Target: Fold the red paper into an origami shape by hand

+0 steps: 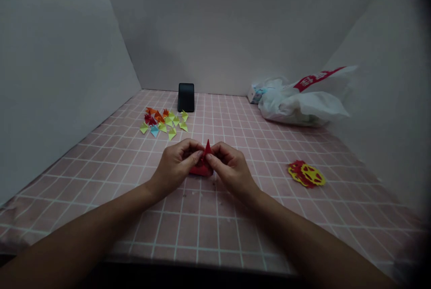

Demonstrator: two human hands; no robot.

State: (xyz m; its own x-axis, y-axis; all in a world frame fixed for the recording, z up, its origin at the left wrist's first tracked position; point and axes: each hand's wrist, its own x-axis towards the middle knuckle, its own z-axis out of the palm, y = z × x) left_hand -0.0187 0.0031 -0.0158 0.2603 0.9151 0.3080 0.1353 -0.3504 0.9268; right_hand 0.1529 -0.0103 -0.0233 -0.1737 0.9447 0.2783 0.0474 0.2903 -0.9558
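Between my two hands is a piece of red folded paper (208, 147), its sharp tip pointing up. My left hand (180, 161) pinches it from the left, thumb over the front. From the other side my right hand (230, 165) closes on it with thumb and fingers. More red paper (202, 171) shows below the fingertips, close to the tabletop; whether it belongs to the same piece I cannot tell. My fingers hide much of the folds. Beyond my left hand lies a group of small folded paper pieces (162, 126) in yellow, orange, red and blue.
A black phone (186, 97) leans upright near the back wall. At the back right sits a white plastic bag (299, 102) beside a small box (255, 94). Red and yellow paper cutouts (307, 175) lie to the right. A pink checked cloth (202, 239) covers the table.
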